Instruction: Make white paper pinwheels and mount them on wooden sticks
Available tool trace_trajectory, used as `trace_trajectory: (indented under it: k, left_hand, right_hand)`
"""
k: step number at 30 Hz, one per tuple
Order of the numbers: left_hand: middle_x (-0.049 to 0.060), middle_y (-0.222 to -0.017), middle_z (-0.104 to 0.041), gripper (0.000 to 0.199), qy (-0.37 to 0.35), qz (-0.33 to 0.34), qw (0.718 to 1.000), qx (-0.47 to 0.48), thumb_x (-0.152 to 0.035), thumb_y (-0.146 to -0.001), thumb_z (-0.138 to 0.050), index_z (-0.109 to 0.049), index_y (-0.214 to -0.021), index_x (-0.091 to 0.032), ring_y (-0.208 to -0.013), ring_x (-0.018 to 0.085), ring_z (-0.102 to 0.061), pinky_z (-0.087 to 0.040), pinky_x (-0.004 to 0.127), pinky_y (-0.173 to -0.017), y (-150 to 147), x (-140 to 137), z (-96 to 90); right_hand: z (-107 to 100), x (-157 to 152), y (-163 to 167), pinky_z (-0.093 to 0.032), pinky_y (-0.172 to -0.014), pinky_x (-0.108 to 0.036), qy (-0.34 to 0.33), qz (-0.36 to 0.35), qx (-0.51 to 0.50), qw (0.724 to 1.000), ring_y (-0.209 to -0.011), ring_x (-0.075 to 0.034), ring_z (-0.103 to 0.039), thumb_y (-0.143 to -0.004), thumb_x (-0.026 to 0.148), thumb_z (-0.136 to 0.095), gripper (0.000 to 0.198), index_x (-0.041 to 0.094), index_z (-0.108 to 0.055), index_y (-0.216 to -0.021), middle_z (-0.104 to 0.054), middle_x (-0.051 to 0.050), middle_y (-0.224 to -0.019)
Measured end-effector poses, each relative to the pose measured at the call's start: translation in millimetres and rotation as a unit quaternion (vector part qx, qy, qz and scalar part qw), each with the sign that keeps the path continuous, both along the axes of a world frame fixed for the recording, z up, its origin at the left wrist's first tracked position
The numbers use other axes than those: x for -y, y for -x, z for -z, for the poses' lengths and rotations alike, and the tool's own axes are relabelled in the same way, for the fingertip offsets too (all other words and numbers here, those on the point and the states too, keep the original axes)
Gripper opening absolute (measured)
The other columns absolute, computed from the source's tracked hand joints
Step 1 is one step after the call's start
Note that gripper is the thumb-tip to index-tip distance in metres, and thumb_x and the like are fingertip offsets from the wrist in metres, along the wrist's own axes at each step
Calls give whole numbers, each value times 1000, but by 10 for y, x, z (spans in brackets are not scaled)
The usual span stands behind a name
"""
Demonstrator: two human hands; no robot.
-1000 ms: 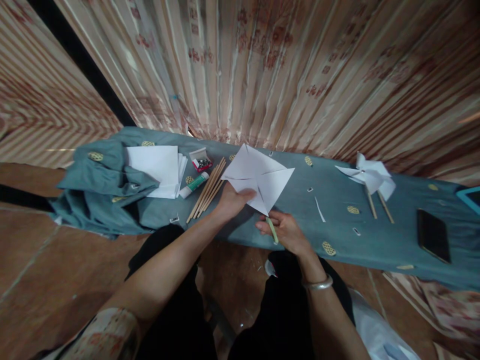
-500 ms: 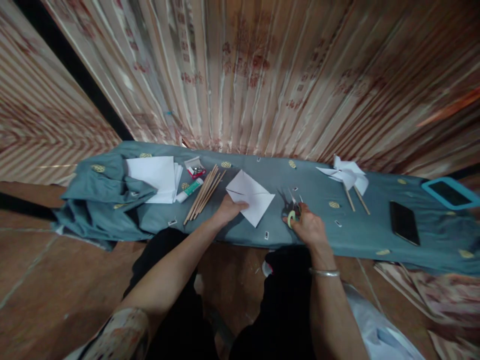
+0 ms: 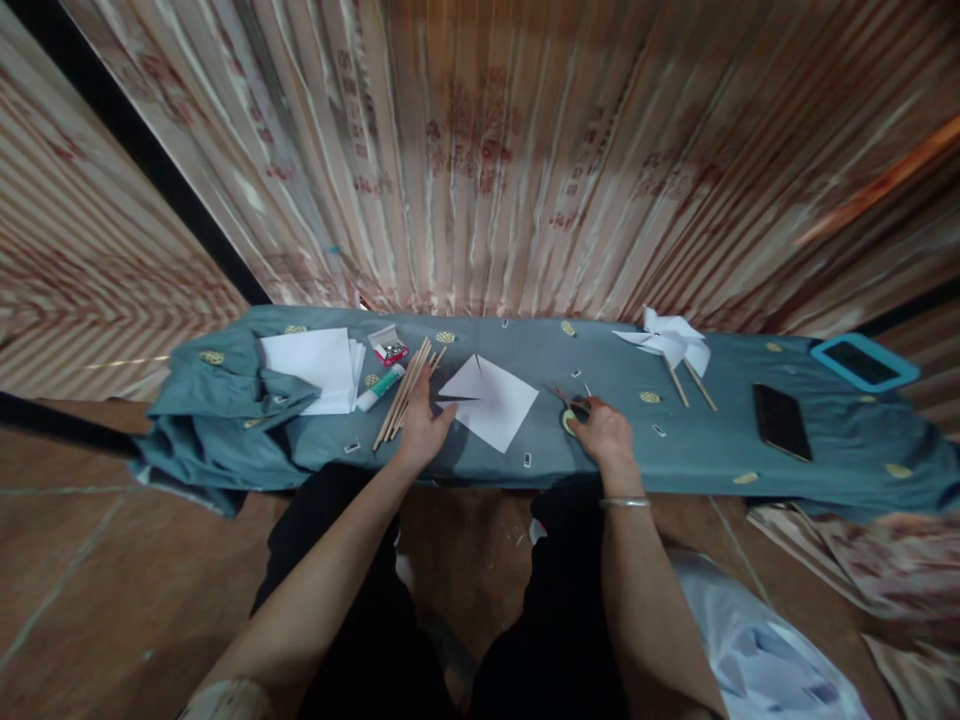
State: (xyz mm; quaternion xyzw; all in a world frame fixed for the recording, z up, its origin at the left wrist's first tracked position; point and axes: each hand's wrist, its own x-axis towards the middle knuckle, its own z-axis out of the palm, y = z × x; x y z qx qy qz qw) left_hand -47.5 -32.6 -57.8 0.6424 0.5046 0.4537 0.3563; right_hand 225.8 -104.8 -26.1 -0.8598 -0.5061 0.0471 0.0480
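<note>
A white paper square (image 3: 496, 408) lies turned cornerwise on the cloth, with a slit running in from its left corner and another from its top corner. My left hand (image 3: 424, 428) is open at the paper's left side, thumb and fingers apart, its thumb close to the paper's lower left edge. The fingers overlap the lower part of a bundle of thin wooden sticks (image 3: 401, 398); whether they touch is unclear. To the right of the paper, my right hand (image 3: 606, 432) grips scissors (image 3: 568, 421) with pale green handles, blades pointing up and left.
Left of the sticks are a glue stick (image 3: 380, 388), a small box of metal pins (image 3: 390, 347) and stacked white paper (image 3: 311, 365). To the right are paper pinwheels (image 3: 675, 340) on sticks, a black phone (image 3: 781, 422) and a blue-framed device (image 3: 864, 362).
My left hand has let go of the paper and moved left, its fingers spreading. The paper has turned, so its slits now face left and up. My right hand still has the scissors.
</note>
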Motion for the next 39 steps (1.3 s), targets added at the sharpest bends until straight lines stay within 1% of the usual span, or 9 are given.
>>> trace_trajectory:
  k: [3, 7, 11, 18, 26, 28, 31, 34, 39]
  left_hand:
    - [17, -142, -53, 47, -102, 101, 979, -146, -18, -83, -57, -57, -130, -14, -140, 30, -39, -30, 50, -117, 24, 91, -26]
    - [15, -141, -55, 41, -135, 225, 923, -281, -13, -86, -51, -60, -126, -15, -143, 29, -35, -28, 53, -117, -144, 216, -44]
    - [19, -146, -49, 45, -138, 251, 888, -360, -24, -90, -53, -54, -132, -11, -144, 30, -33, -27, 53, -117, -278, 253, -62]
    - [15, -148, -48, 48, -143, 269, 843, -443, -36, -94, -50, -52, -135, -10, -142, 29, -37, -30, 46, -115, -234, 178, -66]
    - [15, -148, -48, 48, -170, 271, 836, -446, -38, -94, -50, -50, -136, -15, -138, 30, -41, -32, 53, -108, -180, 161, -3]
    - [15, -148, -48, 48, -170, 272, 840, -439, -38, -94, -50, -50, -136, -15, -138, 30, -41, -30, 54, -109, -175, 160, 9]
    - [16, -146, -50, 47, -173, 273, 846, -424, -39, -94, -51, -51, -134, -15, -137, 31, -43, -22, 58, -113, -171, 149, 9]
    - [16, -143, -53, 45, -175, 279, 850, -411, -39, -93, -52, -54, -131, -15, -134, 31, -45, -15, 60, -115, -172, 128, -4]
    - [15, -140, -55, 45, -165, 285, 856, -399, -40, -92, -54, -55, -130, -16, -132, 31, -46, -14, 61, -115, -180, 94, -5]
  right_hand:
    - [13, 0, -19, -49, -83, -34, -8, 3, -2, 1000, -103, -30, -69, -86, 35, -59, 42, 12, -61, -121, -72, -18, -111]
    - [42, 5, -43, -48, -84, -33, -22, 8, 2, 1000, -105, -29, -68, -86, 36, -61, 45, 10, -60, -123, -71, -19, -113]
    - [86, 3, -59, -47, -87, -32, -40, 6, 11, 999, -105, -27, -67, -89, 33, -57, 41, 10, -59, -124, -71, -18, -114]
    - [190, -21, -104, -48, -85, -34, -70, 2, 17, 997, -99, -28, -68, -89, 28, -56, 35, 12, -63, -119, -72, -18, -109]
    - [287, -23, -150, -47, -90, -44, -118, -25, 19, 992, -100, -33, -65, -88, 28, -50, 32, 13, -69, -109, -70, -21, -108]
    - [291, -24, -156, -46, -92, -47, -127, -25, 21, 991, -103, -34, -63, -88, 30, -47, 34, 13, -70, -107, -67, -22, -112]
    - [283, -48, -101, -45, -95, -50, -187, -22, -3, 982, -111, -36, -59, -90, 35, -44, 41, 10, -69, -111, -62, -25, -123]
    - [281, -125, 82, -44, -101, -48, -240, -52, -43, 969, -120, -33, -55, -90, 44, -46, 47, 11, -65, -119, -59, -22, -130]
    - [321, -337, 551, -38, -107, -49, -242, -116, -105, 958, -134, -34, -44, -84, 58, -55, 72, 7, -50, -136, -49, -24, -142]
